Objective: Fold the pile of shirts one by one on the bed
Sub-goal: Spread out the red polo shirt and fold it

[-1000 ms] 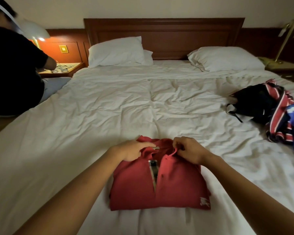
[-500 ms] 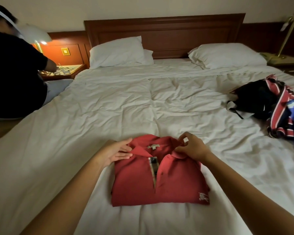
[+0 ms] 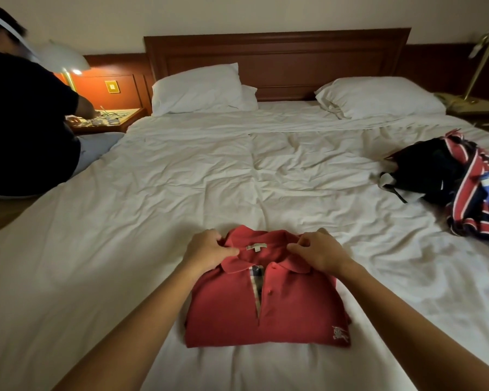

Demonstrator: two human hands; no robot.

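A red polo shirt (image 3: pixel 291 311) lies folded into a neat rectangle on the white bed (image 3: pixel 153 221), collar facing away from me. My left hand (image 3: pixel 206 249) pinches the left side of the collar between thumb and fingers. My right hand (image 3: pixel 319 251) pinches the right side of the collar, fingers curled over the fabric. A heap of unfolded shirts (image 3: pixel 458 184), black, red-striped and blue, sits at the bed's right edge, well away from both hands.
Two white pillows (image 3: pixel 201 88) (image 3: pixel 378 95) lie against the wooden headboard (image 3: pixel 277 60). A person in a black top (image 3: pixel 23 122) sits at the left by a lit nightstand (image 3: pixel 108 119). A brass lamp (image 3: pixel 480 52) stands at the far right.
Both hands moved off the collar half a second ago and have now come back onto it, pinching each side. The collar lies flatter and more spread than a second ago.
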